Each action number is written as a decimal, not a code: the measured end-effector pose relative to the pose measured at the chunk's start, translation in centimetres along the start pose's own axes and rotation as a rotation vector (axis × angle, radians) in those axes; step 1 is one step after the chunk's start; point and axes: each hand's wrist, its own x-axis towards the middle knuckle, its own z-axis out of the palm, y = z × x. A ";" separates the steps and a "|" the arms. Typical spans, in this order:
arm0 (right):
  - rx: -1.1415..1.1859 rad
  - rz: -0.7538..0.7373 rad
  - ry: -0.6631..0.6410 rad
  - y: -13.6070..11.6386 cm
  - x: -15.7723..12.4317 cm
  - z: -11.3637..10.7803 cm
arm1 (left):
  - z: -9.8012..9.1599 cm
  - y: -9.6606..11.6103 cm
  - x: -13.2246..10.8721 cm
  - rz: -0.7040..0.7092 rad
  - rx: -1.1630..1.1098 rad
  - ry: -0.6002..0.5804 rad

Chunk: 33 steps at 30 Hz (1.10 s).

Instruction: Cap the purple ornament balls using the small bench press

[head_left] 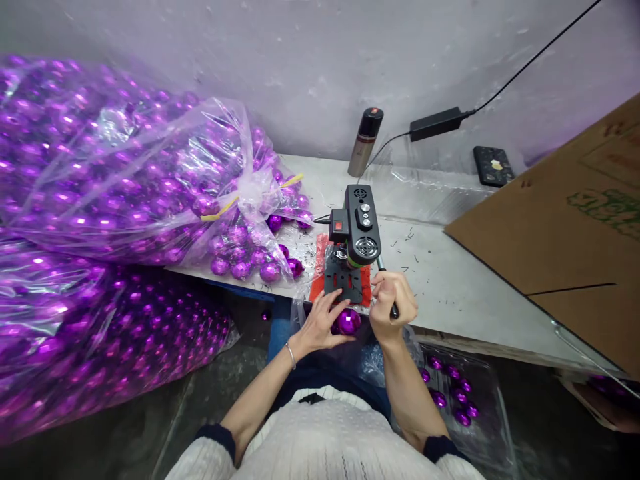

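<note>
A small black press machine (364, 223) with a red switch stands near the table's front edge, its dark base plate (350, 288) lying on a red sheet. My right hand (394, 303) is wrapped round the machine's lever handle (395, 311), closed on its lower end. Fingers spread, my left hand (320, 323) reaches to the front of the base plate. A shiny purple ball (349, 321) sits between its thumb and forefinger, just before the plate; whether they press on it is hard to tell. A second ball is partly hidden beside it.
Large clear bags of purple balls (100, 167) fill the left side, with loose balls (270, 271) by the knot. Behind the machine stand a spray can (365, 143) and a power adapter (436, 125). A phone (493, 165), a cardboard box (560, 247) and a lower plastic bin (493, 427) are right.
</note>
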 end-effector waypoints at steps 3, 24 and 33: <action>-0.008 -0.012 -0.007 0.1 0.0 -0.1 | -1.3 -0.5 0.7 -0.018 0.045 0.029; -0.016 -0.075 -0.053 -0.4 0.7 -0.4 | -10.1 -4.3 6.6 -0.532 -0.321 0.283; -0.058 -0.092 -0.069 -0.2 0.7 -0.4 | -7.0 -1.4 5.3 -0.797 -1.124 0.335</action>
